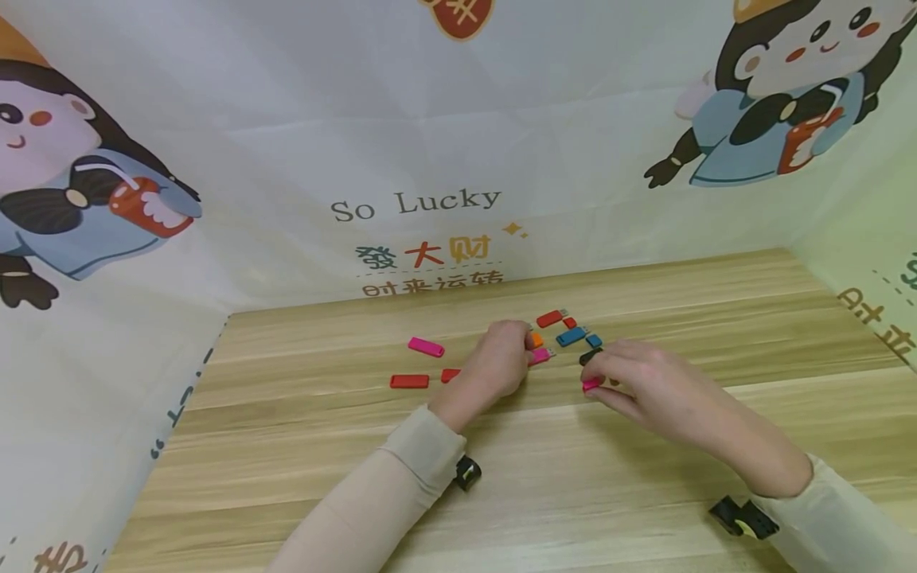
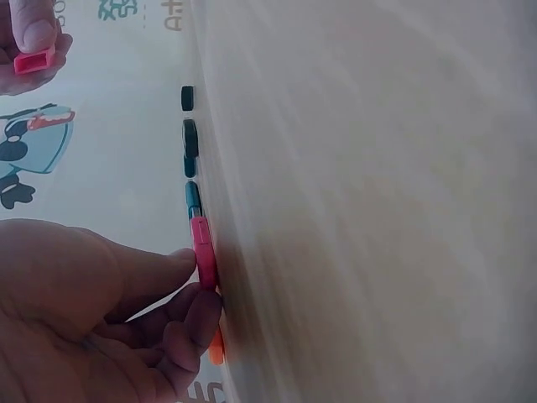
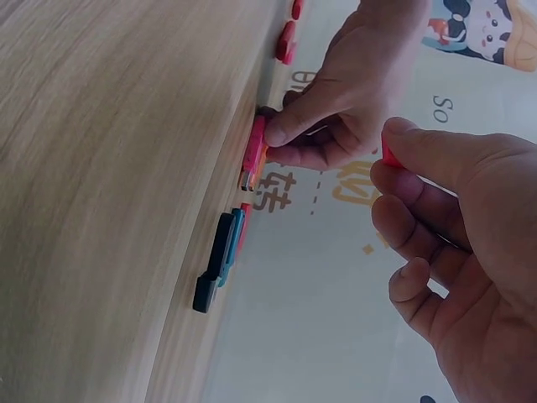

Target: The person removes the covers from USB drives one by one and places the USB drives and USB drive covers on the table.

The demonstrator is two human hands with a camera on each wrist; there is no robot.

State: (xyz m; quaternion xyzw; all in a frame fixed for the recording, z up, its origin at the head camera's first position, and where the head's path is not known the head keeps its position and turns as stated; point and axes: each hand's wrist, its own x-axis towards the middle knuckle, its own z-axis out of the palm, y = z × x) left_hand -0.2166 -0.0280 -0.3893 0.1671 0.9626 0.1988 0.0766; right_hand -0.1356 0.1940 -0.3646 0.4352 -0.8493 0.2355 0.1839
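My left hand (image 1: 497, 358) pinches a pink USB stick (image 1: 540, 356) by its body, low at the tabletop, with its metal plug pointing right. In the left wrist view, thumb and fingertips hold the pink USB stick (image 2: 203, 252) from both sides. My right hand (image 1: 652, 382) holds a small pink cap (image 1: 591, 384) between thumb and index finger, raised above the wood. The open end of the pink cap (image 2: 33, 61) shows in the left wrist view. An orange USB stick (image 1: 536, 341) lies just behind the pink one, partly hidden by the left hand.
Behind and between the hands lie a red USB stick (image 1: 550, 319), a red cap (image 1: 570, 322), a blue USB stick (image 1: 571, 337), a blue cap (image 1: 594, 341) and a black USB stick (image 1: 591, 356). Leftward are another pink stick (image 1: 426, 347) and a red one (image 1: 409, 381). Printed cloth walls surround the table.
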